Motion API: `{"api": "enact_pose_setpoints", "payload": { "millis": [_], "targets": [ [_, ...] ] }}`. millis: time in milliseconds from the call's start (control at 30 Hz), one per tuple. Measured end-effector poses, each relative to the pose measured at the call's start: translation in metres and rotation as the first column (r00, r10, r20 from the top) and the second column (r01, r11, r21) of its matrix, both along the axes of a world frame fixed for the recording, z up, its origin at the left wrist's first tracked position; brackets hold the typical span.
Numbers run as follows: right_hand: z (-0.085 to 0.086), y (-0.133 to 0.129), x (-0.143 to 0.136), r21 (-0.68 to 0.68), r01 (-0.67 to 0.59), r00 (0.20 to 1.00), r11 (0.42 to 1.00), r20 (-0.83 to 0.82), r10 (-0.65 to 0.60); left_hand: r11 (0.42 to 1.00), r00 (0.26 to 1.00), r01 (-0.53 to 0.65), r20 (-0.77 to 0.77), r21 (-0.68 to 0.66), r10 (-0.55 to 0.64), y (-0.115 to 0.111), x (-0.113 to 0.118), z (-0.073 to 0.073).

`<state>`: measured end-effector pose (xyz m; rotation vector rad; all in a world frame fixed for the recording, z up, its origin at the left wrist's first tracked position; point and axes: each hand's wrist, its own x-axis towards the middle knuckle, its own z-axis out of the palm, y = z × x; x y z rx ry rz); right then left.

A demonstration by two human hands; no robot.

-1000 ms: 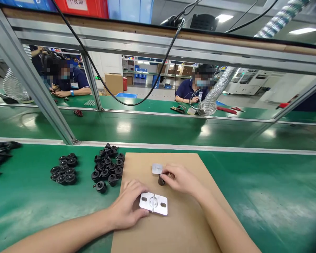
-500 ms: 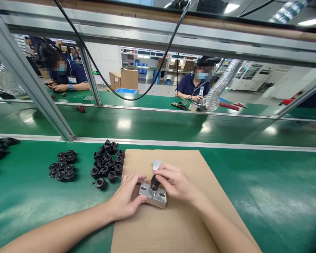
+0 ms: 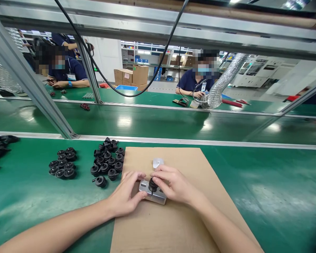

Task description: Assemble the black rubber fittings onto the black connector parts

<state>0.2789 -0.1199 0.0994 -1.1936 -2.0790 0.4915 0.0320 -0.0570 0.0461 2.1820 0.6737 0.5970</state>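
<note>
A silver metal block [image 3: 156,199] with slots in its top lies on a sheet of brown cardboard [image 3: 179,226]. My left hand [image 3: 125,196] grips the block's left end, thumb at the front and fingers behind. Seated on the middle of the block is a round black plastic part [image 3: 152,186], with a thin spout pointing towards me. The thumb and fingers of my right hand [image 3: 173,184] are closed on its right side and top. Just behind the block, a small silver plate [image 3: 158,162] rests on the cardboard, partly covered by my right fingers.
Left of the cardboard sits a cluster of black plastic parts [image 3: 105,165], with round black caps [image 3: 62,165] farther left and more black pieces [image 3: 0,149] at the edge. A metal frame post [image 3: 48,88] slants up. Two masked people work across the green bench.
My right hand has lowered the black part onto the block, and its spout now shows at the front. My left hand keeps its grip. The view has shifted slightly.
</note>
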Motion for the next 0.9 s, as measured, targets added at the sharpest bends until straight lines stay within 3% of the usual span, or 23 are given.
{"api": "enact_pose_setpoints", "payload": {
  "millis": [500, 633, 900],
  "targets": [
    [-0.006, 0.004, 0.009, -0.078, -0.024, 0.999, 0.997, 0.037, 0.027, 0.998, 0.998, -0.065, -0.011, -0.014, 0.065, -0.002, 0.003, 0.005],
    [-0.012, 0.015, 0.028, -0.041, 0.111, 0.991, 0.993, -0.071, -0.114, 1.0, 1.0, -0.02, -0.008, 0.01, 0.02, -0.001, 0.002, 0.003],
    [-0.037, 0.035, 0.051, -0.064, 0.142, 0.982, 0.988, 0.131, -0.132, 0.999, 0.999, -0.022, -0.035, 0.037, 0.023, -0.003, 0.002, -0.002]
  ]
}}
